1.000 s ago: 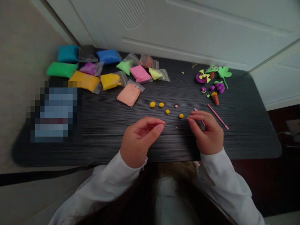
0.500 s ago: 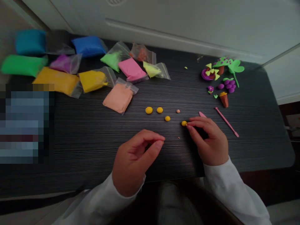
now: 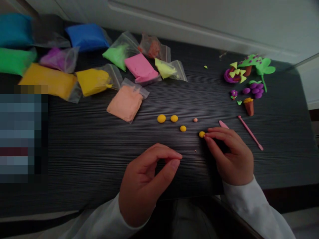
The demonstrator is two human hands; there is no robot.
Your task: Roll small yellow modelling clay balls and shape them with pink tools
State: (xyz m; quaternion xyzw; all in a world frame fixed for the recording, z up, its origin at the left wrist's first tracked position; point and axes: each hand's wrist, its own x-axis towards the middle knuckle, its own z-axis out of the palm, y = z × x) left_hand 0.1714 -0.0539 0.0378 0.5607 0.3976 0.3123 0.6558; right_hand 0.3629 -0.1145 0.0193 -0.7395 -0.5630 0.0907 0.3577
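Observation:
My right hand (image 3: 230, 156) pinches at the right edge of a yellow clay ball (image 3: 201, 134) on the table, with a tiny pale speck of clay at its fingertips. My left hand (image 3: 152, 179) hovers to the left, thumb and index finger brought together; anything between them is too small to make out. Beyond the hands rest a large yellow ball (image 3: 161, 118), another yellow ball (image 3: 174, 118) and a smaller one (image 3: 183, 128). A peach clay ball (image 3: 195, 119) lies right of these. Between the hands is a peach crumb (image 3: 195, 150).
Bags of coloured clay, among them a peach bag (image 3: 126, 102) and a pink bag (image 3: 141, 68), cover the back left. At right are a pink stick tool (image 3: 250, 132), a pink blade (image 3: 223, 124) partly behind my right hand, purple clay grapes (image 3: 256, 89) and a brown clay cone (image 3: 249, 108).
The camera view has shifted, so the balls and finished clay pieces appear farther right. Both hands keep nearly the same pose; the right fingertips remain at the yellow ball.

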